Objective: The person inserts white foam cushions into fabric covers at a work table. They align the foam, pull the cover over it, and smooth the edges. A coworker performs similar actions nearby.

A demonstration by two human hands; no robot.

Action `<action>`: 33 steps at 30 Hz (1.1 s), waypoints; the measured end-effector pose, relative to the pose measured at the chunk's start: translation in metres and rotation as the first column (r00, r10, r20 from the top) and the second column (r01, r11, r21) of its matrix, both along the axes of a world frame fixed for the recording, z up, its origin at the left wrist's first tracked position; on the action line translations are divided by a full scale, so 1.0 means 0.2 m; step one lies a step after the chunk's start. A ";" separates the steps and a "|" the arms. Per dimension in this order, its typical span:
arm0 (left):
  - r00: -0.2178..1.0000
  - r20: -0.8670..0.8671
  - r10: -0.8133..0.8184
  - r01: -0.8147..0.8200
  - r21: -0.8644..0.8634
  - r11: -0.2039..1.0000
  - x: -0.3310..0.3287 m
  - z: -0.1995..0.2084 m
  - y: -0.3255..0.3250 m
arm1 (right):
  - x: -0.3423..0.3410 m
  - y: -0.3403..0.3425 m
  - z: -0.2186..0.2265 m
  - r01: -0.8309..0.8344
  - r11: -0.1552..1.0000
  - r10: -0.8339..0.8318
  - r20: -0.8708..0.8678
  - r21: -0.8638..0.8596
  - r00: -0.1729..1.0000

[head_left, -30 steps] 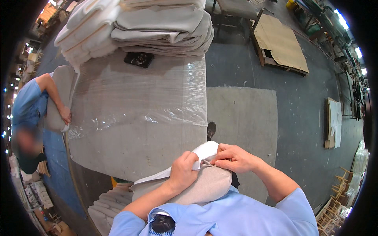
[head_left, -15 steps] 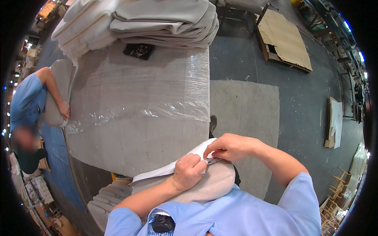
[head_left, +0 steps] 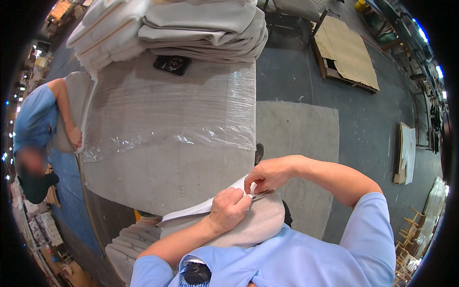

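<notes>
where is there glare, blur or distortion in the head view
Head view: glare streaks the plastic film; head view: the co-worker's head is blurred; head view: the near edge of the table bows; head view: left hand and right hand look fairly sharp.

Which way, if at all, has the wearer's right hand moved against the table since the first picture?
Yes: judged against the table, the right hand has moved forward and left, nearer the table's right edge.
</notes>
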State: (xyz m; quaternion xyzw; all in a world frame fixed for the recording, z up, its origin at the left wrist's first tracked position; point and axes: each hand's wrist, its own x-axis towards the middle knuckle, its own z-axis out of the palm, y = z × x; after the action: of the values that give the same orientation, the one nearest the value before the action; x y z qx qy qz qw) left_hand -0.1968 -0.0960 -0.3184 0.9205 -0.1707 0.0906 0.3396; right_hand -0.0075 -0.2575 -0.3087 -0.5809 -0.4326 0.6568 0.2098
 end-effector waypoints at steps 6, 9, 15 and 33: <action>0.997 -0.070 0.022 -0.019 0.033 0.999 0.00 0.00 0.00 | -0.02 -0.01 -0.02 -0.013 0.992 -0.002 0.124 0.123 0.992; 0.990 -0.104 0.097 -0.092 0.048 0.995 0.01 0.00 -0.01 | -0.02 -0.05 0.03 0.076 0.976 -0.117 0.200 0.203 0.973; 0.985 -0.137 0.109 -0.101 0.063 0.993 0.00 -0.02 -0.02 | 0.02 -0.10 0.06 0.259 0.954 -0.283 0.161 0.154 0.946; 0.796 -0.571 0.202 -0.303 -0.086 0.949 0.04 -0.07 0.00 | -0.08 -0.05 0.04 0.149 0.963 -0.218 0.322 0.226 0.921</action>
State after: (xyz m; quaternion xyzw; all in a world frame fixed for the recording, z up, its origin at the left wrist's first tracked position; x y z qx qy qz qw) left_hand -0.1879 -0.0963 -0.3319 0.8882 0.0685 -0.1215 0.4377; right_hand -0.0230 -0.2683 -0.3000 -0.7010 -0.4689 0.4767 0.2481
